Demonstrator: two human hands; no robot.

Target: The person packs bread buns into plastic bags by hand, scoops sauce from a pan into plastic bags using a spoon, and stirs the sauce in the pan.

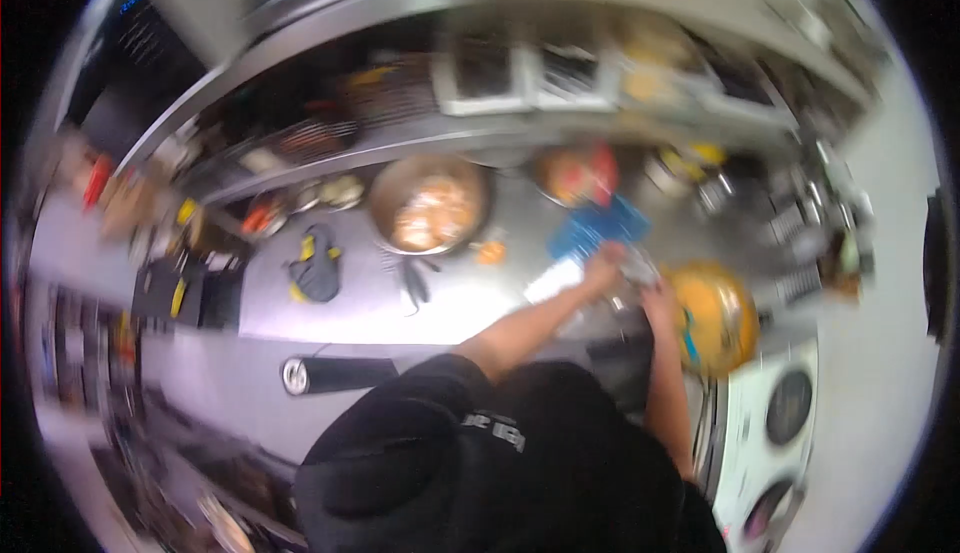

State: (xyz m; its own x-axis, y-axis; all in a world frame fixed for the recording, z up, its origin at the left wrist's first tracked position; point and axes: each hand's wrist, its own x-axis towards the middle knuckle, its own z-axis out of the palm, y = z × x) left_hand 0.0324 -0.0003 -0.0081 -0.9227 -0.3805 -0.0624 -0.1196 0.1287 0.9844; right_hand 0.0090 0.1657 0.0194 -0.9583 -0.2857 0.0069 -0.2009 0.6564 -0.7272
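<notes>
My left hand (602, 267) and my right hand (659, 301) are close together over the right part of the steel counter. Between them is a crumpled piece of clear plastic (638, 267), perhaps a bag, with the fingers of both hands closed on it. Motion blur hides its exact shape. Just beyond my left hand lies a blue plastic packet (600, 228). A white sheet or packet (553, 281) rests under my left wrist. Beside my right hand stands a large round container with orange-yellow contents (718, 315) and a teal strip in it.
A big metal pot (383, 198) with pale orange food stands at mid-counter. Left of it are a dark-handled tool (412, 285) and a black-and-yellow object (316, 265). A red-rimmed bowl (603, 171) sits behind the blue packet. A steel shelf (390, 151) crosses the back.
</notes>
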